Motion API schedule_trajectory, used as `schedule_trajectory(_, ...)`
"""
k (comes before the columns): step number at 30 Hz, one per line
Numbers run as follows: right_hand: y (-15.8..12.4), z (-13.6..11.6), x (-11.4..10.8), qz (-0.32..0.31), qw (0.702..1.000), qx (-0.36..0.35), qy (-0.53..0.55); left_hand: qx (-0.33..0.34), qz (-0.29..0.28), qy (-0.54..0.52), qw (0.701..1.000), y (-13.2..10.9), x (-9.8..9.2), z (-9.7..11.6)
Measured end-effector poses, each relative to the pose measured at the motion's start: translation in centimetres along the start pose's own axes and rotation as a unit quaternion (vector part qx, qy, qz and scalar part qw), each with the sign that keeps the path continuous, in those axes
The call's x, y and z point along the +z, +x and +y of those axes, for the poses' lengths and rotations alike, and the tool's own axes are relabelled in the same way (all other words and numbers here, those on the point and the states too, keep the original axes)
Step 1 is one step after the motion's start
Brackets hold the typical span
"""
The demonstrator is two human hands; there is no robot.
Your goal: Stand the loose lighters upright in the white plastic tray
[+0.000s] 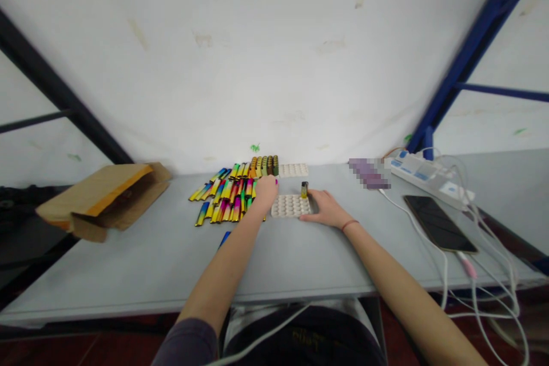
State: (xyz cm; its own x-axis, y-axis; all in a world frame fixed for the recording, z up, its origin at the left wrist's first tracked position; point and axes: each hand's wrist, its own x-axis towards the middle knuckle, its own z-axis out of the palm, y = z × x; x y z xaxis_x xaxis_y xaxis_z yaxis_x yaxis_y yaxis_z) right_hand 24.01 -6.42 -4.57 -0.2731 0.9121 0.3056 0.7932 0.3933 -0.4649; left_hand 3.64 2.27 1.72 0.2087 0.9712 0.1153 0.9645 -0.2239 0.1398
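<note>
Left hand [266,191], curled, grip not discernible, at the right edge of the lighter pile [225,197]. Right hand [326,209], fingers together, lies flat against the tray [288,207]; open table [141,263] lies nearer.

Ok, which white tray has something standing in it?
The nearer tray, beside the right hand: one small item stands at its far right corner; the farther tray shows none.

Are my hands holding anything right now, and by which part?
The right hand touches the white tray at its right edge. The left hand rests on the colourful lighters; whether it grips one cannot be told.
</note>
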Motion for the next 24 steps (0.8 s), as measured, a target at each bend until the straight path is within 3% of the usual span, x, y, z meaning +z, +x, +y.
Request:
schedule_trajectory(8,0.0,0.0,0.0,-0.001,1.000,0.001,-0.003,-0.025,0.053,0.048,0.997,-0.4,0.2,0.0)
schedule_trajectory(14,0.1,0.0,-0.1,-0.008,1.000,-0.004,-0.006,-0.027,0.087,0.020,0.996,-0.8,0.4,-0.7)
schedule_trajectory(17,0.0,0.1,0.0,-0.001,1.000,-0.007,-0.006,0.062,0.118,-0.052,0.990,-1.3,0.6,-0.1)
schedule_trajectory(21,0.0,0.3,0.2,-0.001,1.000,-0.001,-0.009,0.260,0.044,-0.201,0.943,-2.0,1.5,2.0)
schedule_trajectory(24,0.0,0.4,0.4,0.001,1.000,-0.002,-0.001,0.252,0.009,-0.251,0.935,-2.4,2.1,3.7)
